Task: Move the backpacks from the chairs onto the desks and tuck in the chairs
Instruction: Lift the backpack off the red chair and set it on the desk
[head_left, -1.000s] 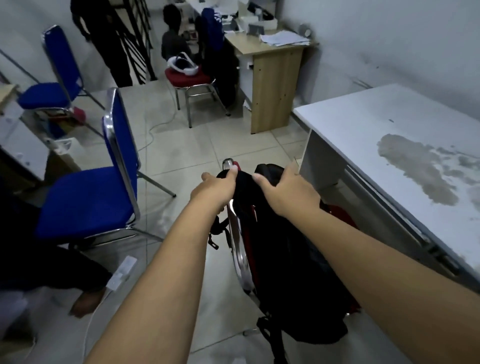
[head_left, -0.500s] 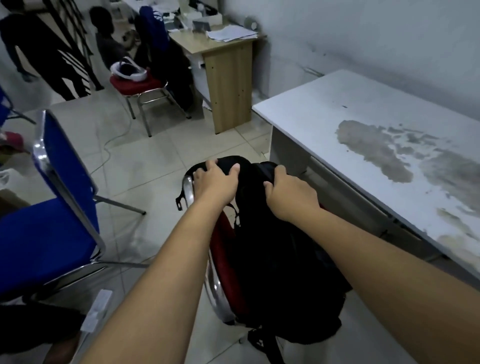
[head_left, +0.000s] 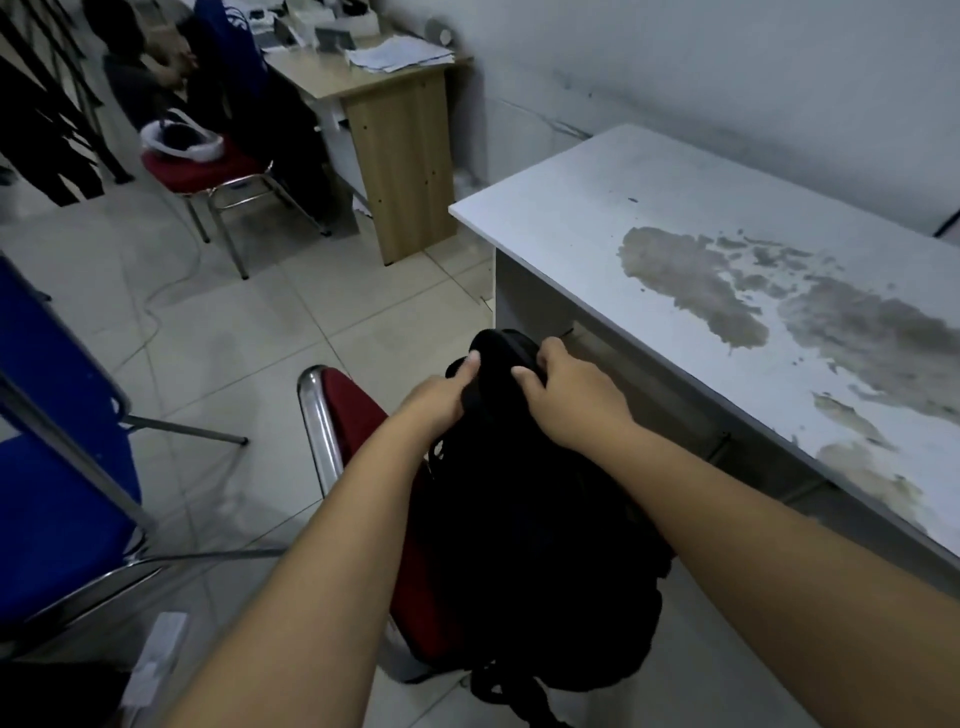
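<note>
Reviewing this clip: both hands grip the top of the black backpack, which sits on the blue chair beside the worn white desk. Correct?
Not quite. The head view shows the left hand and right hand gripping the top of the black backpack, but it sits on the red chair, not the blue chair. The worn white desk is beside it.

Matt black cloth backpack (head_left: 535, 545) – glossy chrome-framed red fabric chair (head_left: 358, 415) – worn, stained white desk (head_left: 727, 291) top.

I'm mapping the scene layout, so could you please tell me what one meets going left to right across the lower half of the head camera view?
Blue chair → red chair → left hand → black backpack → right hand → white desk.
</note>
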